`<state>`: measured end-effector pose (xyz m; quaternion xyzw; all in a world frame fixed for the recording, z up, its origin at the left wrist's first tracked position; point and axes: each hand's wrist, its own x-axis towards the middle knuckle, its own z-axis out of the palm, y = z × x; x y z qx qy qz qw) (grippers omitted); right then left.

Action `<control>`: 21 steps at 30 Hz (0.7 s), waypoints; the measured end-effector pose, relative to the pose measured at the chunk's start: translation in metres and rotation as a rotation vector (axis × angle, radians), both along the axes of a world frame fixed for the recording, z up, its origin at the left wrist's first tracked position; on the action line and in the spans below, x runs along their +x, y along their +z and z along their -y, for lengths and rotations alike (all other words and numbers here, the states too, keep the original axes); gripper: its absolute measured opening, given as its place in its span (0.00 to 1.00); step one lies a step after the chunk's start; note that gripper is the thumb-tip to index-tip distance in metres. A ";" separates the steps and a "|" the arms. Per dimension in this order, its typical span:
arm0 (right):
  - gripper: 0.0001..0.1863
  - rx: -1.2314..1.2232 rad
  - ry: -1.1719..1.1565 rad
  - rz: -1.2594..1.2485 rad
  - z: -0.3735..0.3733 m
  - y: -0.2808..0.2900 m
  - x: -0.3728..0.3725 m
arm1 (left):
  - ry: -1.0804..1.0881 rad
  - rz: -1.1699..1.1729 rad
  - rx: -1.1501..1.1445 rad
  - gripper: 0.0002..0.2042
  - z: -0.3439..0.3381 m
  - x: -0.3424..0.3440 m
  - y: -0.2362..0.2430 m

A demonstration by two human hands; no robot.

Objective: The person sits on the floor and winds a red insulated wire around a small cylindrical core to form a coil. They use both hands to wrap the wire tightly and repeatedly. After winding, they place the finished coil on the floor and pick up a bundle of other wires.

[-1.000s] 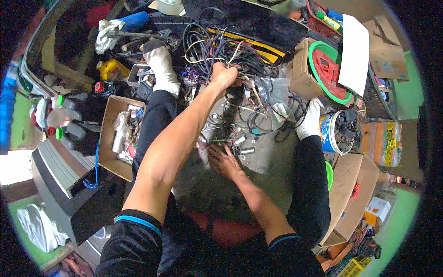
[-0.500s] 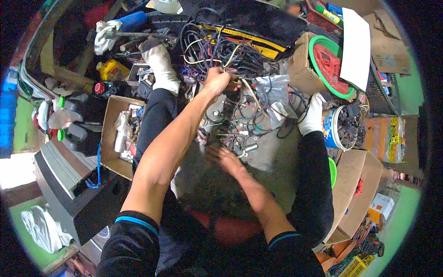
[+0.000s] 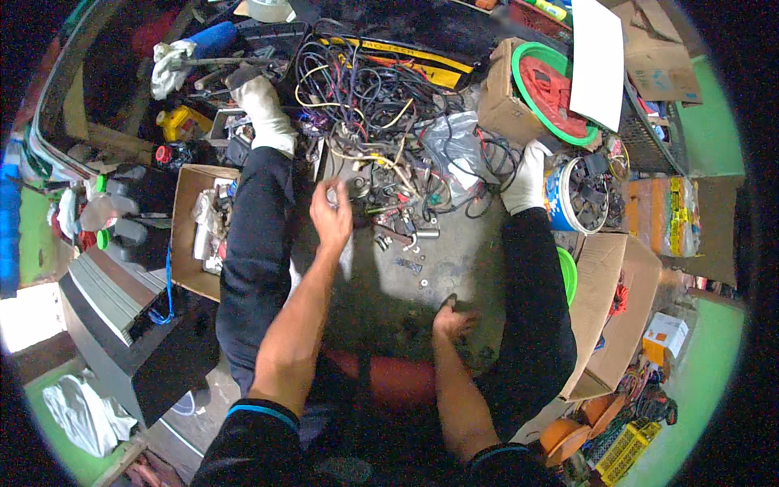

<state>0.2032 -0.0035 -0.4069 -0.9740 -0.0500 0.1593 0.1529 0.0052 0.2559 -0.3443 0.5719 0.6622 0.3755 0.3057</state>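
Between my legs lies a dark, worn work surface (image 3: 389, 284) with small metal parts on it. My left hand (image 3: 331, 215) is over its left side, fingers loosely apart, beside a cluster of metal fittings (image 3: 398, 223). Nothing clear shows in its grasp. Further right and nearer to me, my right hand (image 3: 454, 322) hovers low over the surface, fingers apart and apparently holding nothing. A tangled heap of cables (image 3: 365, 89), mostly black with some yellowish ones, lies beyond both hands. Next to it is a clear plastic bag (image 3: 452, 142).
An open cardboard box (image 3: 185, 235) of small parts stands left of my leg. To the right are a bucket of dark parts (image 3: 586, 195), a green-rimmed basin (image 3: 523, 89) with red material, and a larger cardboard box (image 3: 608, 316). A yellow bottle (image 3: 182, 123) stands at far left.
My left hand has let go of the pale cable at the heap and come back toward me. The right hand has moved nearer and to the right. The whole view has shifted slightly.
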 end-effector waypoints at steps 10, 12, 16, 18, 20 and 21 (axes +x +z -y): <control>0.45 -0.223 0.255 0.347 -0.081 -0.049 -0.054 | -0.093 -0.428 0.065 0.32 0.065 0.012 -0.079; 0.41 0.206 0.540 0.306 -0.118 -0.035 -0.050 | -0.120 -0.392 0.005 0.29 0.080 0.018 -0.084; 0.33 0.675 0.817 0.040 -0.158 -0.026 -0.013 | -0.055 -0.214 -0.017 0.21 0.071 0.009 -0.075; 0.29 0.725 0.879 -0.026 -0.164 -0.015 -0.004 | 0.021 -0.205 0.097 0.21 0.050 0.011 -0.071; 0.29 0.746 0.913 -0.151 -0.163 -0.008 0.001 | -0.048 -0.391 0.067 0.23 0.043 0.028 -0.067; 0.30 0.769 0.876 -0.130 -0.164 -0.011 -0.001 | -0.067 -0.349 0.026 0.26 0.049 0.041 -0.066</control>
